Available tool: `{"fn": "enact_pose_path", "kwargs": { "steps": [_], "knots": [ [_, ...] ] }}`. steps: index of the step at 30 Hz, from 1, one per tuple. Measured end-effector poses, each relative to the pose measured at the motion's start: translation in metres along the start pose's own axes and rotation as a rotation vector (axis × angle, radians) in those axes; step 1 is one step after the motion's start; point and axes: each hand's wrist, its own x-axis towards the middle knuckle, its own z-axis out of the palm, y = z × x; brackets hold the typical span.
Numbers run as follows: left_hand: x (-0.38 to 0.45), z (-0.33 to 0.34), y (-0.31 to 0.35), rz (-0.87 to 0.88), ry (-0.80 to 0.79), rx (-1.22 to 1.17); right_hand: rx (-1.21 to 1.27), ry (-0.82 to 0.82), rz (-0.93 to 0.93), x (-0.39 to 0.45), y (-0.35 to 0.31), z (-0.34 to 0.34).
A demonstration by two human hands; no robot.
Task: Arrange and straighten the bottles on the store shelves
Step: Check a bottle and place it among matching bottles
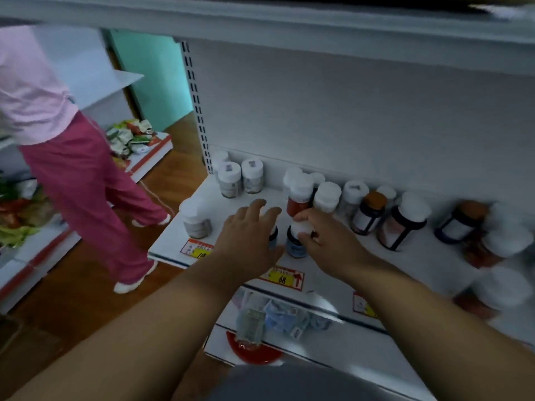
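Observation:
A white store shelf (185, 244) carries several pill bottles with white caps. My right hand (327, 241) grips the white cap of a small blue-labelled bottle (296, 247) near the shelf's front edge. My left hand (249, 235) lies over a second small blue bottle (272, 237) just to its left, mostly hiding it; whether the fingers grip it I cannot tell. Behind them stands a red bottle (298, 198). A lone white-capped bottle (196, 218) stands at the front left, and dark bottles (369, 212) line the right.
Price tags (285, 277) hang on the shelf's front edge. A lower shelf holds packets (278, 315) and a red dish (254, 353). A person in pink clothes (72, 175) stands on the wooden floor at left, by shelves of snack bags (131, 137).

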Motion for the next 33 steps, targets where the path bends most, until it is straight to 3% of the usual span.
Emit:
{"fn": "enact_pose_path", "kwargs": {
  "steps": [4,9,20,23,27,33],
  "knots": [
    [0.014,0.007,-0.014,0.104,-0.179,-0.033,0.040,-0.041,0.120,-0.005,-0.011,0.012],
    [0.014,0.007,-0.020,0.200,-0.153,-0.022,0.042,0.052,0.108,-0.004,-0.026,0.028],
    [0.015,0.003,-0.021,0.213,-0.162,0.004,-0.050,0.090,0.109,-0.007,-0.033,0.031],
    [0.009,-0.008,-0.011,0.197,-0.009,0.075,-0.016,0.198,0.076,-0.020,-0.035,0.020],
    [-0.001,-0.026,0.032,0.298,0.261,-0.014,-0.048,0.429,0.036,-0.058,-0.024,-0.012],
    [-0.004,-0.022,0.150,0.390,0.343,-0.168,-0.060,0.615,0.132,-0.134,0.022,-0.096]
  ]
}}
